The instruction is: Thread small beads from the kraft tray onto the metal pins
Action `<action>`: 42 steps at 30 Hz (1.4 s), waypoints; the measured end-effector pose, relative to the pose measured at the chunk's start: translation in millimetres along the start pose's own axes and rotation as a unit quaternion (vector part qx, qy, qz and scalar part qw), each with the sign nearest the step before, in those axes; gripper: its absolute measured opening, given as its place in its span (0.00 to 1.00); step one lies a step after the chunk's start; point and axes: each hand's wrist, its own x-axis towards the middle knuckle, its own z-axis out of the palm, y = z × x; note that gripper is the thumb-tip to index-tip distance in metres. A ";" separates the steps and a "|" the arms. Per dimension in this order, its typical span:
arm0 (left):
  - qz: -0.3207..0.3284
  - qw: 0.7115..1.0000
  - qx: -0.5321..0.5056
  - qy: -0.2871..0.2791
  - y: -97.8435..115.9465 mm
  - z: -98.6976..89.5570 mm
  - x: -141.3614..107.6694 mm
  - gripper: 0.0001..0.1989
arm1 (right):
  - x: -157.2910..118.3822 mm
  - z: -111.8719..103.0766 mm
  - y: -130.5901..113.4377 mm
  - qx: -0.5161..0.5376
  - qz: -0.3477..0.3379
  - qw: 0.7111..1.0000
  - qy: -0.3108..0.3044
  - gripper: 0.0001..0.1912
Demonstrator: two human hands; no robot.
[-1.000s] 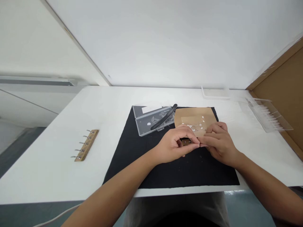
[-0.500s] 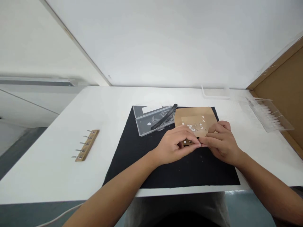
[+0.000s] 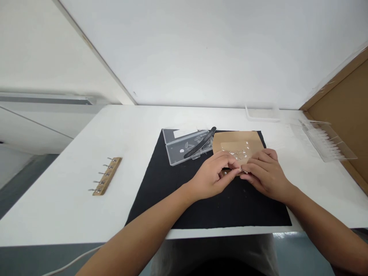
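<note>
A: Where's the part?
B: Small shiny piece, at the meeting fingertips over the black mat, just on the near side of the tan paper. Looks metallic.
A: Axis?
B: Seems to run left to right, right end dipping slightly toward the person. Ends are covered by fingers; exact shape too small to tell.
A: Fingers?
B: Left hand: thumb and index pinching at its left end, the rest curled. Right hand: thumb and index closed at its right side, the others bent and close together.
A: Under them?
B: Brown strip with a pale dot, mostly hidden. Can't tell if it's touched.
A: Around?
B: Tan paper is smooth, flat, sprinkled with small white bits. To its left, open clear plastic case, hard, rectangular, clear slivers inside; slim curved black bar slanted across it. Mat is dull cloth.
A: Further out?
B: Smooth white table. Left: wooden hook rack, visible grain, five metal hooks pointing left, long axis slanting away to the right. Far right: clear box with a row of pale pointed pieces.
</note>
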 end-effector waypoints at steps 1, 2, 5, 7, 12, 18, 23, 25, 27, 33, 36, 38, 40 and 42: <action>-0.012 1.000 -0.012 0.002 0.6 0.4 0.0 0.08 | 0.4 -0.3 0.2 0.006 0.000 1.000 -0.003 0.03; -0.022 0.999 -0.023 0.006 1.0 0.7 -0.1 0.09 | 0.7 -0.6 0.4 0.011 0.001 1.000 -0.006 0.03; -0.036 0.998 -0.041 0.014 1.6 1.3 -0.1 0.09 | 0.5 -1.0 1.1 0.005 -0.004 1.000 0.000 0.01; -0.032 0.998 -0.042 0.019 1.2 1.7 -0.1 0.09 | -0.2 -0.7 1.1 -0.009 -0.008 1.000 0.012 0.02; 0.011 0.999 -0.035 0.035 -1.3 2.0 -1.2 0.06 | -1.4 -0.1 -0.8 0.013 -0.004 1.000 0.015 0.01; 0.146 0.988 0.019 0.056 -6.1 1.1 -0.7 0.04 | -2.9 -0.5 -0.4 0.058 0.011 0.998 0.004 0.05; 0.198 0.975 0.066 0.069 -10.1 0.3 0.9 0.05 | -2.0 -0.1 -2.8 0.114 0.033 0.993 -0.012 0.10; 0.201 0.975 0.073 0.066 -10.8 -0.3 0.4 0.05 | -1.5 -0.4 -4.6 0.133 0.042 0.990 -0.019 0.11; 0.193 0.977 0.075 0.058 -10.8 -0.5 -0.4 0.05 | -1.7 -0.9 -5.5 0.137 0.039 0.990 -0.020 0.11; 0.160 0.985 0.055 0.036 -7.4 0.2 -1.8 0.04 | -2.1 -3.1 -3.2 0.058 0.013 0.998 -0.015 0.05; 0.145 0.988 0.048 0.024 -6.0 0.7 -2.0 0.03 | -0.9 -3.6 -2.8 0.021 0.019 1.000 -0.001 0.03; 0.136 0.989 0.049 0.022 -5.9 0.8 -2.0 0.03 | -0.4 -3.4 -2.8 0.007 0.014 1.000 0.005 0.02; 0.130 0.990 0.053 0.020 -6.3 0.8 -2.0 0.03 | -0.5 -3.0 -2.7 -0.001 0.004 1.000 0.007 0.03; 0.128 0.990 0.057 0.014 -6.7 0.7 -1.7 0.03 | -1.0 -2.7 -2.5 -0.004 0.001 1.000 0.004 0.04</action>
